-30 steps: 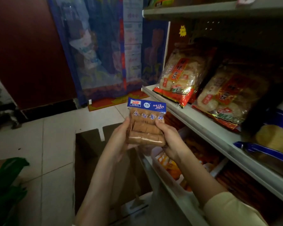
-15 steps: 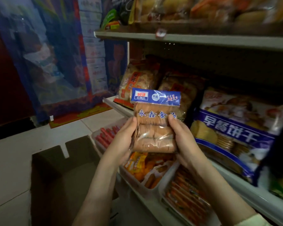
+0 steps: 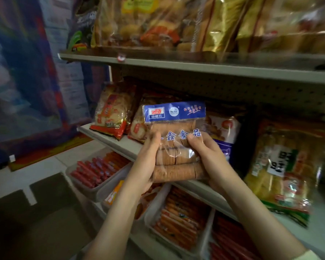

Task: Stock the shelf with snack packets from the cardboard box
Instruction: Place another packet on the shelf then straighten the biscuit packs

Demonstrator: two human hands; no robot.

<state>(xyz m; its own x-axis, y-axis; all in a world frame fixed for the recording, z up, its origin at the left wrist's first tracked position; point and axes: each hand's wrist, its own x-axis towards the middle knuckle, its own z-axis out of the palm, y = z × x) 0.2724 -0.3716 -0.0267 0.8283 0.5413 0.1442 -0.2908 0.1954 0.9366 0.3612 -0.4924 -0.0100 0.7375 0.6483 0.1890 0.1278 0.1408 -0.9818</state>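
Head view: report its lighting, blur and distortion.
Head view: dim overall, with the cardboard box nearly lost in shadow; glare streaks on the top-shelf bags; edges smeared, upper right most; shelf lines bow from the wide angle; the snack packet between left hand and right hand is sharpest.

Snack packet (image 3: 174, 139) between both hands, before the shelf (image 3: 120, 141), box (image 3: 36, 222) lower left

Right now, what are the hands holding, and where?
Both hands, left hand and right hand, hold the snack packet by its two side edges.
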